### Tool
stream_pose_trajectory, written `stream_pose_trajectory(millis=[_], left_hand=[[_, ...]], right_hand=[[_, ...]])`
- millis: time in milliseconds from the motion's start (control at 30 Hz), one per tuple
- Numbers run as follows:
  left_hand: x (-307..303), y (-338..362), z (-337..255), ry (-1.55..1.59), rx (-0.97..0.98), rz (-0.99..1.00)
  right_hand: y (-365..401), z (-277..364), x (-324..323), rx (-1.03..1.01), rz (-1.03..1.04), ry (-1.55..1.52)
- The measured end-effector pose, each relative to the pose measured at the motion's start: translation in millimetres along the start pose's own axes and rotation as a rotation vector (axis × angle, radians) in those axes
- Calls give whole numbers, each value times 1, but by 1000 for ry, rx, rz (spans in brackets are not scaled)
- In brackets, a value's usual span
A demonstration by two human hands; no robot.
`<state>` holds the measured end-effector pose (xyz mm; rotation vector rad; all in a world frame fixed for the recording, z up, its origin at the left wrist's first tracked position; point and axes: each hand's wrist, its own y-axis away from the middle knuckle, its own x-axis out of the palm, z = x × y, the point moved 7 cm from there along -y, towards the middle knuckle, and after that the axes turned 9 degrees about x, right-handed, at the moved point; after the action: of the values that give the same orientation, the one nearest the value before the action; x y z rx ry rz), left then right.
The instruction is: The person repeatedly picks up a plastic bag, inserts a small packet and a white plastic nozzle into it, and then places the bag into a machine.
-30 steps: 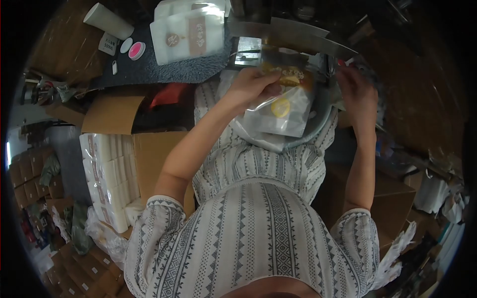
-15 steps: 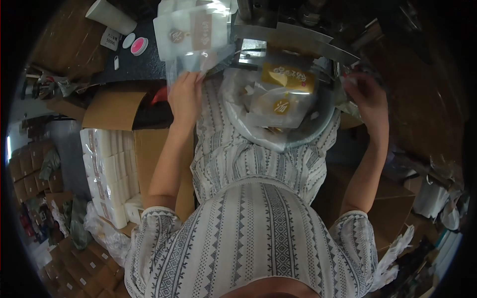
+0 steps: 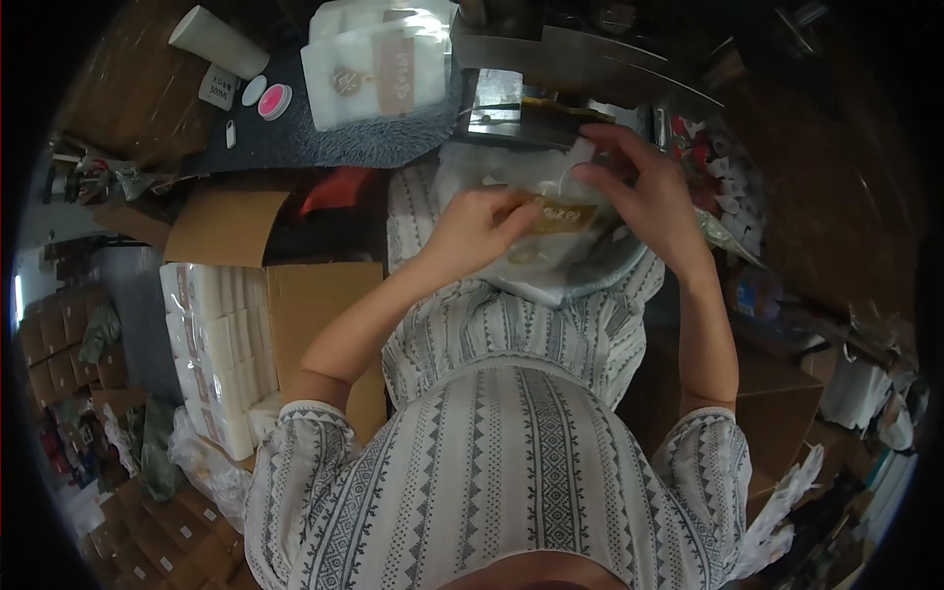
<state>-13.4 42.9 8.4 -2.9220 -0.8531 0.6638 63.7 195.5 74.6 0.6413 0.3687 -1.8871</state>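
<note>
Gold-labelled pouch (image 3: 562, 214) lying inside the metal bowl (image 3: 629, 258), pinched at its left edge by left hand (image 3: 474, 228), fingers closed on it. Right hand (image 3: 644, 192) over the bowl's far side, thumb and forefinger clamped on the pouch's top edge. Beyond the bowl to the left, stack of white pouches (image 3: 379, 67) on grey mat (image 3: 295, 138).

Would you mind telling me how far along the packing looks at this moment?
Done: a stack of white pouches lies on the dark mat. In hand: the left hand and right hand hold a gold-labelled pouch over the metal bowl. Left: this pouch has not joined the stack, and pale wrapping shows beneath it in the bowl, though what it holds is unclear.
</note>
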Motion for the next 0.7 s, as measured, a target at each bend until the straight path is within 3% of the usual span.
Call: stream_pose_trajectory(millis=[33, 100, 233, 333, 400, 467, 500, 567, 700], left_hand=[[2, -11, 1, 2, 6, 2], [8, -29, 21, 285, -296, 18], [10, -51, 30, 601, -437, -156], [3, -46, 30, 430, -407, -106], [-39, -52, 25, -215, -90, -189], [-99, -52, 13, -799, 285, -578], [-106, -43, 26, -800, 281, -576], [-96, -38, 54, -1254, 231, -354], [-78, -3, 38, -1104, 277, -218]], right_hand=[[1, -9, -10, 25, -100, -5], [5, -21, -28, 46, -202, -7], [23, -51, -66, 125, -353, 296], [16, -89, -91, 275, -477, 586], [11, -113, -96, 346, -508, 752], [7, -125, -89, 227, -503, 686], [8, -122, -87, 228, -500, 684], [8, -113, -88, 309, -457, 591], [12, -109, -89, 340, -422, 523]])
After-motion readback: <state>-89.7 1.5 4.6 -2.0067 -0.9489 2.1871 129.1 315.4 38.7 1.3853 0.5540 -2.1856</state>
